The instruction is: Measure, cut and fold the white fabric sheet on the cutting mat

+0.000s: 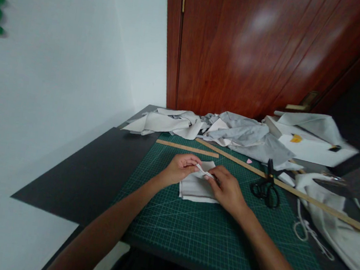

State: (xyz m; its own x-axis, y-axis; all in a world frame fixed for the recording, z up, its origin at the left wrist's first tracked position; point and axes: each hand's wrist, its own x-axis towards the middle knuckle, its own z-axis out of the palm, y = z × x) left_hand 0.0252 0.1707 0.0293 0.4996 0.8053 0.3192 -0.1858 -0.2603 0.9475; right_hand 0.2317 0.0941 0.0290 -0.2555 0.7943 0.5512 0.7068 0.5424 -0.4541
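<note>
A folded piece of off-white fabric (198, 189) lies on the green cutting mat (181, 229). Its upper edge is raised a little above the mat and pinched at two places. My left hand (180, 169) grips that edge between thumb and fingers on the left. On the right, my right hand (226, 188) pinches the same edge, its fingertips partly hiding the cloth. A short strip of fabric stretches between both hands. Whether a pin or needle is in the right fingers cannot be made out.
Black-handled scissors (267, 189) lie right of my hands. A long wooden ruler (310, 198) crosses the mat diagonally; a shorter ruler (188, 148) lies behind. Fabric scraps (175, 123), a white box (316, 145) and a drawstring cloth (323, 218) surround the mat.
</note>
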